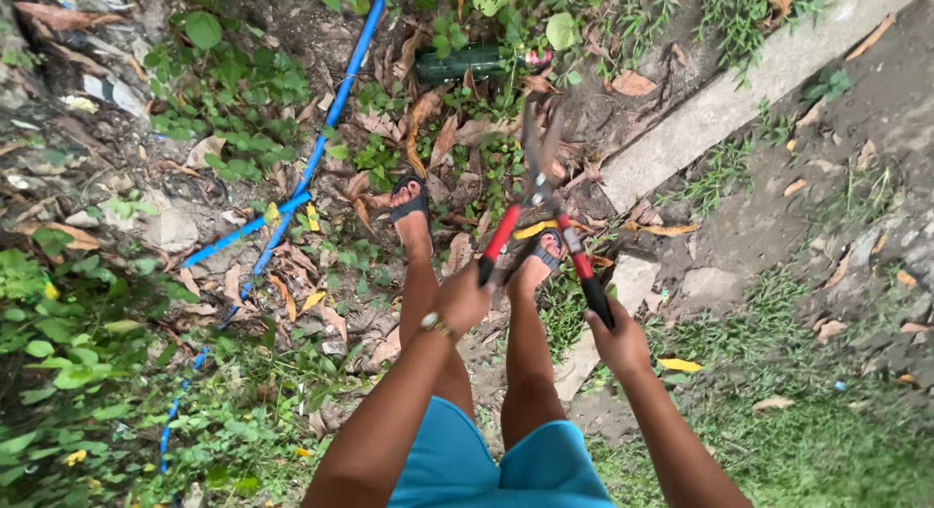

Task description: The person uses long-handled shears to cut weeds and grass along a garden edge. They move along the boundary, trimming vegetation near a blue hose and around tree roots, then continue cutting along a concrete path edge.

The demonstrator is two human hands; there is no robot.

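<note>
1. Fingers of the left hand [461, 299] are curled shut around the left handle of the hedge shears [540, 201]; those of the right hand [617, 341] are wrapped tight round the black grip of the right handle.
2. Both hands hold the hedge shears out over the person's sandalled feet [412, 208], with the red handle sections rising to the pivot and the dark blades pointing away, nearly shut, their tips among brown dead leaves [428, 128].
3. Taking the shears as the landmark: a green glass bottle [479, 62] lies just beyond the blade tips; a blue pipe [331, 114] runs well to their left through low weeds; a concrete kerb [725, 104] slants away on their right, with bare earth past it.
4. Grass [769, 450] grows behind and to the right of the right hand; leafy green plants crowd the ground far left of the shears.
5. To cut well from here, I judge the handles want spreading wide before each bite, blades kept low and level, and stems taken deep near the pivot instead of at the tips.
6. Risks, as I read them: the toes sit close under the handles, and the bottle and pipe lie within reach of a careless stroke.
</note>
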